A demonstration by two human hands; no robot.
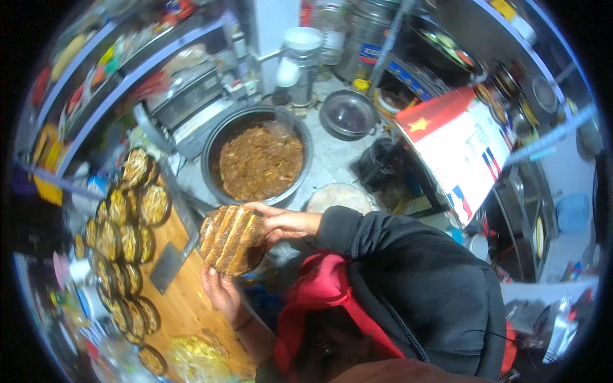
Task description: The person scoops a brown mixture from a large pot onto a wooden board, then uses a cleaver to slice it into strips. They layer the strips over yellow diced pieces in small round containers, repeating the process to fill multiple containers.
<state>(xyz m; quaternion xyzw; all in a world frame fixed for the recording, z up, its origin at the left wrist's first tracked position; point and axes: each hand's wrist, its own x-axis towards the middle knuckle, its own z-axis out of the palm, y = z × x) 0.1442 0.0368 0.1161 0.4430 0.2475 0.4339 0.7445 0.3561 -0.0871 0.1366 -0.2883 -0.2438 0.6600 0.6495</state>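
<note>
Item: one stack of slices (pixel 233 239), rounded, held above the gap between basin and board. The face is ridged, brown and grainy, with paler yellowish edges shown between the layers. The stack is gripped from two sides: its upper right edge is pinched by the right hand (pixel 287 222), and its lower edge is clasped by the fingers of the left hand (pixel 222 295).

Beyond: one deep round basin (pixel 307 150), dark and smooth-walled, filled with a lumpy brown mixture (pixel 260 167).

At left: one board (pixel 191 297) of pale wood, on which are laid a flat rectangular cleaver blade (pixel 167 267), dull grey, and rows of round slices (pixel 110 241), dark-rimmed and pale-fleshed, set in overlapping groups. At the board's near end, a crumpled, translucent yellowish bag (pixel 199 361) is placed.
</note>
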